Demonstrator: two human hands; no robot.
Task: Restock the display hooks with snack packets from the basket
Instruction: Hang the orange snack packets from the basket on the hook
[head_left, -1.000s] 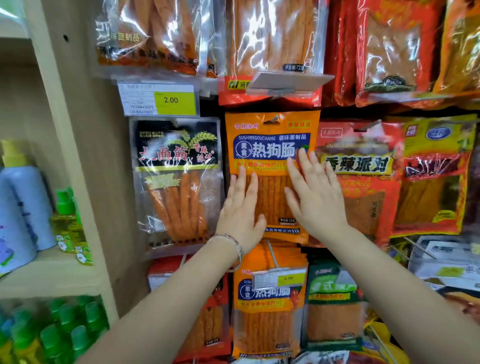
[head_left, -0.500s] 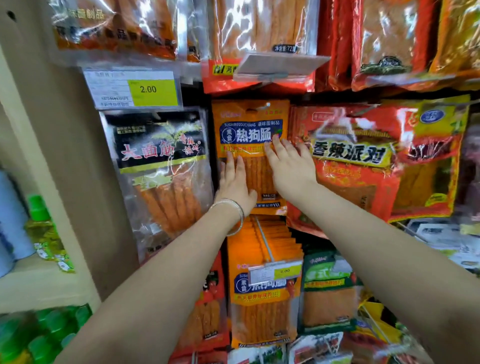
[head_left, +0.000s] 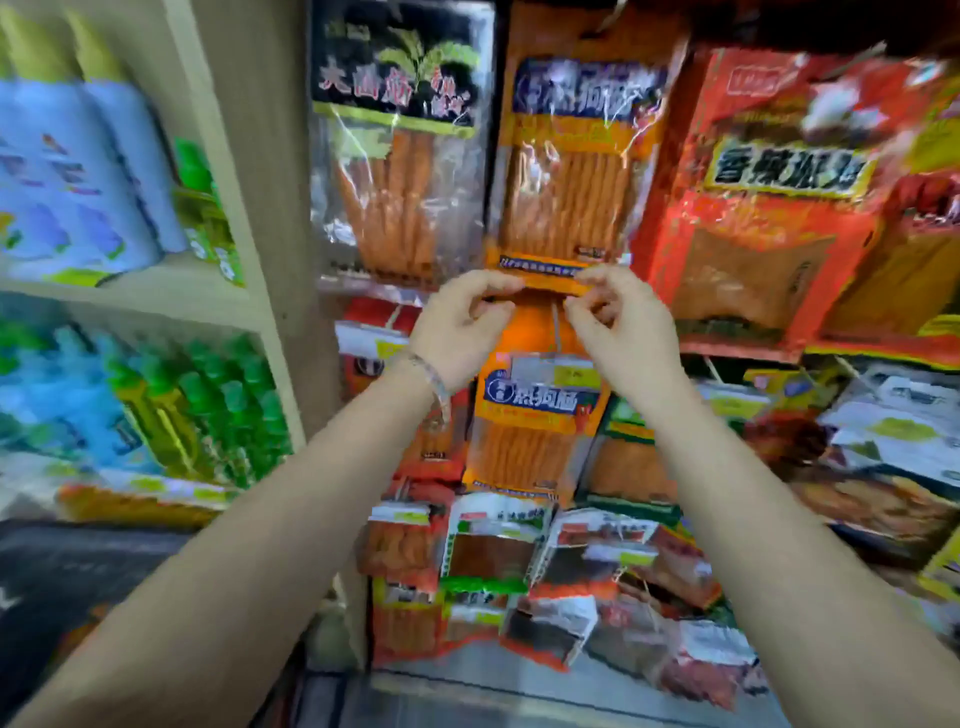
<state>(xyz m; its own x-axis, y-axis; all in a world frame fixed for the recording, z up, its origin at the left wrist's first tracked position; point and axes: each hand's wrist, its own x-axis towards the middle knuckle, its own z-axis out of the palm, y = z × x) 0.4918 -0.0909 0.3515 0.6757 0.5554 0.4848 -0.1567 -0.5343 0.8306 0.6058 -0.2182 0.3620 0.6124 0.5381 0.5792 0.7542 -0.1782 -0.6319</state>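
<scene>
Both hands, the left hand (head_left: 462, 332) and the right hand (head_left: 618, 332), are curled at the bottom hem of the orange plastic packet of snack sticks (head_left: 571, 171), each seeming to pinch that hem between thumb and fingertips, though blur hides the finer grip. The packet hangs in the middle column, between the clear black-headed packet (head_left: 395, 156) and the big red foil packet (head_left: 753, 208), just above a lower orange packet (head_left: 530, 431). I judge this is the straightening step for a packet already on its hook. Next I should let go and fetch another from the basket, which is out of view. Room is tight: neighbouring packets crowd both edges and the pale wooden shelf upright (head_left: 249, 156) stands near on the left, so I'd draw straight back.
</scene>
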